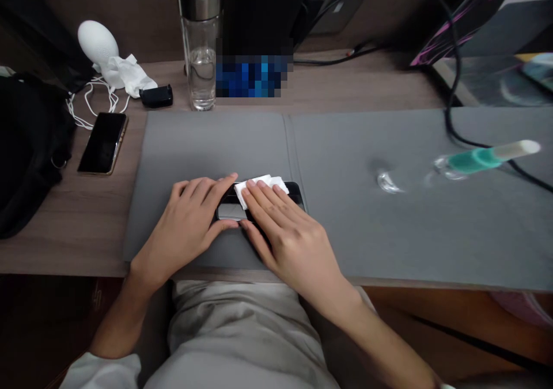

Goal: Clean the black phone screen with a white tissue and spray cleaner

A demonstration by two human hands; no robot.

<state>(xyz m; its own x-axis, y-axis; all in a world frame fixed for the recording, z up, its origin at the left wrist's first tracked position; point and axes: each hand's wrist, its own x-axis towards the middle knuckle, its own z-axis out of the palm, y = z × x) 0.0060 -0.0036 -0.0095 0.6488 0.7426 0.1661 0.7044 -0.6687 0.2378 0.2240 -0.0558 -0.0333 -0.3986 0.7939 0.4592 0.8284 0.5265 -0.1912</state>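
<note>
A dark smartphone [230, 211] lies screen up, crosswise, on a grey desk mat [207, 147]. My left hand [184, 225] grips its left end, with the fingers along the far edge and the thumb along the near edge. Under the fingertips of my right hand [294, 233], a folded white tissue [262, 180] is pressed flat against the screen. The right thumb sits by the phone's near edge. Both hands hide part of the phone; its right end shows beyond the tissue.
Left of the mat are a second phone [103, 143], a black case-like object [156, 96], white cables and a black bag [32, 153]. A glass water bottle [202, 72] stands behind. On the right are a small green-filled bottle [473, 161], a clear cap [387, 182] and a black cable [451, 112].
</note>
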